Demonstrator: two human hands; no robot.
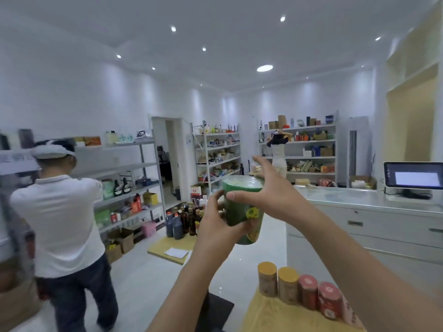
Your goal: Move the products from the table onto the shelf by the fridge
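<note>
- Head view, the task's thing: we hold a green cup [242, 209] up in mid-air at the centre of the frame, clear of any surface. It is a tall, tapered tub, wider at the top. A clear film or lid is stretched over the mouth, and there are printed yellow flower shapes low on the wall.
- Head view, the hands: our left hand [215, 221] comes in from 7 o'clock and wraps the lower wall, its fingertips curling under the far side. Our right hand [261, 188] comes in from 4 o'clock with the thumb laid across the upper wall just under the rim. One finger points up past the rim and the others are hidden behind the cup. Both hands are clamped on the cup, close together but not touching.
- How it should handle: we judge it light and thin-walled, likely paper or plastic, so a hard squeeze could dent it. The glossy film may be slippery and easy to puncture. We would carry it upright by the wall with a palm under the base, not by the top.
- Still to move: at 5 o'clock a table [268, 317] with a yellow top carries a row of cylinders. There are two yellow-capped jars [267, 279] and then red tins [329, 300], all stiff-looking and touching side by side.
- Surroundings: a person in a white shirt [60, 224] stands at 8 o'clock with their back to us. A pale counter [359, 202] is at 3 o'clock. Metal shelves [215, 154] line the wall around 12 o'clock. We cannot tell which shelf is by the fridge.
</note>
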